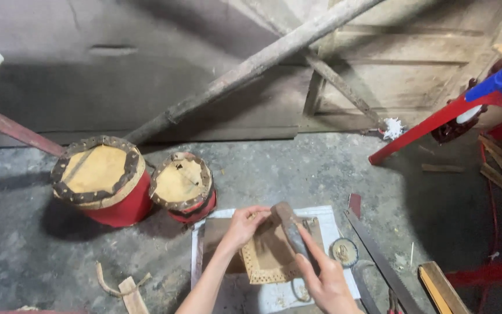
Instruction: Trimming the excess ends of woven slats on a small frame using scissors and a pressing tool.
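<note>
My left hand (243, 225) rests its fingers on the upper edge of a tan leather piece (269, 256) with punched holes along its border. The leather lies on a dark flat board (216, 231) over a white sheet (280, 293) on the floor. My right hand (323, 282) grips the handle of a hammer (287, 224), whose head sits above the leather's top edge, close to my left fingers.
Two red drums with tan hide tops, a larger drum (101, 180) and a smaller drum (182, 186), stand at the left. A hand saw (379, 261) and a small round tin (344, 251) lie at the right. A long pole (251, 67) leans on the wall. Red frame legs (431, 123) stand right.
</note>
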